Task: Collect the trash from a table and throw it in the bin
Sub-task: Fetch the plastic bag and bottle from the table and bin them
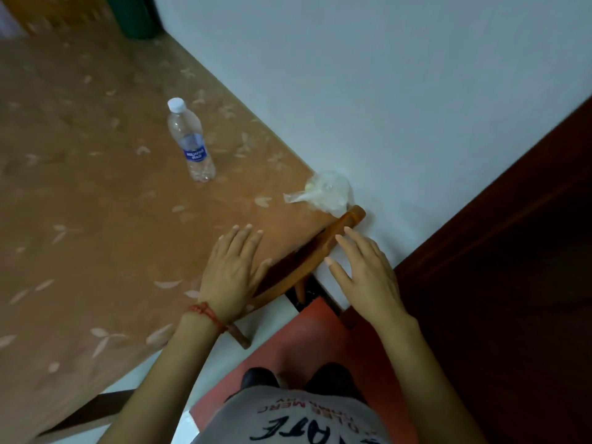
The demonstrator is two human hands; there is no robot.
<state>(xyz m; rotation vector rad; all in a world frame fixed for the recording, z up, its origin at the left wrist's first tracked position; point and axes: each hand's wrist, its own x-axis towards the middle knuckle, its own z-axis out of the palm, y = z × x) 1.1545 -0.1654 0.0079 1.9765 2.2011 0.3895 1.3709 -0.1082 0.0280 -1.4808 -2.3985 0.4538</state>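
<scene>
Blocking table (96,193) corner: wooden chair (323,251); bottle (191,141), plastic bag (326,192) beyond.

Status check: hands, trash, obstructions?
Left hand, right hand open, empty. Plastic bag and bottle on table. Chair back under hands.

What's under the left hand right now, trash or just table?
Just table. The left hand lies open over the brown patterned tablecloth, holding nothing. Whatever sits directly beneath the palm is covered. The crumpled plastic bag lies farther ahead.

Both arms reach forward, palms down. The left hand (231,271) and the right hand (365,271) hold nothing, their fingers straight and slightly spread.
</scene>
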